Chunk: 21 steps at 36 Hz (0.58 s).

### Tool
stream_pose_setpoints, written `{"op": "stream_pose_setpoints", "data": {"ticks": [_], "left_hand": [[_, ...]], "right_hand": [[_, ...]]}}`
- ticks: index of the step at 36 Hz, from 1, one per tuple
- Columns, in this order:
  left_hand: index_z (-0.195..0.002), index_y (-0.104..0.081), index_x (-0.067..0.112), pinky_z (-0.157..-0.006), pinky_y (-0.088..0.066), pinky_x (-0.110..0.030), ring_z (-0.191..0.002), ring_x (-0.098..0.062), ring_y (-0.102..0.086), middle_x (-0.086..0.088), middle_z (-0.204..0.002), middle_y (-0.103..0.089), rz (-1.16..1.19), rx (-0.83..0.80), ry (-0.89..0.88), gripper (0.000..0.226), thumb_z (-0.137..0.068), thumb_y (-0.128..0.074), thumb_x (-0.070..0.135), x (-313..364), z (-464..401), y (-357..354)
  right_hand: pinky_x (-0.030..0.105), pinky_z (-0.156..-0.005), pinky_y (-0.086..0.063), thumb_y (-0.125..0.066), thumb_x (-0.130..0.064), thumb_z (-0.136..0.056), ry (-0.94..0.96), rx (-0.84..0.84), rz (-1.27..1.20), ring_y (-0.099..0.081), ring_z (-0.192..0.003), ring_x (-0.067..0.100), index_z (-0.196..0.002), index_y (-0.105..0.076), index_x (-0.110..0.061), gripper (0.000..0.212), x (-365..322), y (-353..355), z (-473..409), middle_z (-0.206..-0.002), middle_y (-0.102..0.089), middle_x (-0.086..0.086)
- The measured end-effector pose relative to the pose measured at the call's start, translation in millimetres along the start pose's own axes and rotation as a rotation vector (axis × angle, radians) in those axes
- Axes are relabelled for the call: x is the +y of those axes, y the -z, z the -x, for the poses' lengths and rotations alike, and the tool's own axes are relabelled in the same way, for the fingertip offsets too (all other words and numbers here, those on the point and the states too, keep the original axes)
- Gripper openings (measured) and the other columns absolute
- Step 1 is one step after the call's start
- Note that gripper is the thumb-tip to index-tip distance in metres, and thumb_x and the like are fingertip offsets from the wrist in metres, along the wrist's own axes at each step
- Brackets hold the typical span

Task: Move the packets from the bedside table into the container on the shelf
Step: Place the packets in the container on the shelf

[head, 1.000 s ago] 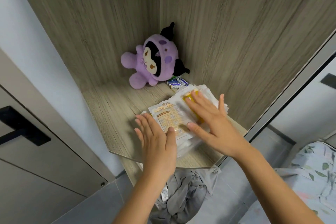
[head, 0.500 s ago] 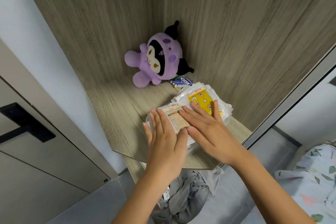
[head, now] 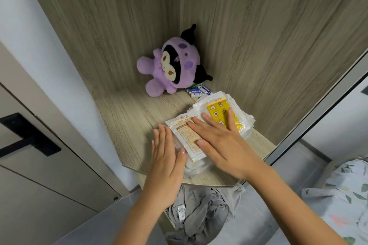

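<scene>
Plastic-wrapped packets [head: 209, 123] heaped in a clear container [head: 196, 172] at the shelf's [head: 129, 117] front right corner.
Largest first: the shelf carries the container, its pile rising above the rim. Right hand [head: 223, 143] lies flat on top, left hand [head: 166, 162] flat against the left side; neither grip closes on anything. Packets look light, floppy and slick, likely to slide; better held by pinching the stack's edges.

Two bare forearms are seen, with no sleeve, watch or ring worn. The left hand [head: 166, 162] and right hand [head: 223, 145] are ungloved, with short, unpainted fingernails.
</scene>
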<state>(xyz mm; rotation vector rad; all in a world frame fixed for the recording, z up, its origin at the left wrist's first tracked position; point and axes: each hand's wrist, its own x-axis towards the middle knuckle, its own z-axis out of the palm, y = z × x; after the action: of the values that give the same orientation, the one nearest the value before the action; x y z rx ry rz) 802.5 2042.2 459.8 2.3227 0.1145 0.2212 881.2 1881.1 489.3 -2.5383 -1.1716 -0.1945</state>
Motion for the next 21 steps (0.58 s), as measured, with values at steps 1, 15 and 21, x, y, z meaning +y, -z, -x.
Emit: {"op": "stream_pose_setpoints", "data": {"ticks": [1, 15, 21], "left_hand": [[-0.136, 0.023, 0.027, -0.101, 0.024, -0.002, -0.127, 0.015, 0.036, 0.022, -0.138, 0.038, 0.002, 0.011, -0.004, 0.060, -0.090, -0.011, 0.045, -1.0, 0.4, -0.8], [-0.141, 0.010, 0.038, -0.097, 0.006, 0.009, -0.130, 0.026, 0.015, 0.035, -0.145, 0.021, 0.306, 0.085, 0.103, 0.076, -0.078, -0.018, 0.070, 4.8, 1.0, 15.3], [-0.149, -0.015, 0.037, -0.111, 0.002, -0.018, -0.139, 0.012, 0.016, 0.030, -0.152, 0.011, 0.241, 0.044, 0.047, 0.067, -0.087, -0.030, 0.053, 11.8, -7.3, 9.7]], "right_hand": [[0.051, -0.113, 0.021, -0.012, -0.048, -0.099, 0.004, -0.005, 0.007, -0.014, -0.147, 0.011, -0.149, -0.026, -0.031, 0.055, -0.5, 0.2, -0.4, -0.153, -0.033, -0.009], [0.034, -0.113, 0.025, -0.022, -0.054, -0.095, -0.238, 0.270, -0.181, -0.001, -0.147, 0.007, -0.148, -0.027, -0.032, 0.057, 25.0, 12.5, 7.0, -0.158, -0.016, -0.008], [0.040, -0.111, 0.026, -0.023, -0.061, -0.090, -0.275, 0.125, -0.122, -0.004, -0.148, 0.009, -0.144, -0.021, -0.045, 0.056, 48.5, 8.5, 16.2, -0.158, -0.010, -0.010]]}}
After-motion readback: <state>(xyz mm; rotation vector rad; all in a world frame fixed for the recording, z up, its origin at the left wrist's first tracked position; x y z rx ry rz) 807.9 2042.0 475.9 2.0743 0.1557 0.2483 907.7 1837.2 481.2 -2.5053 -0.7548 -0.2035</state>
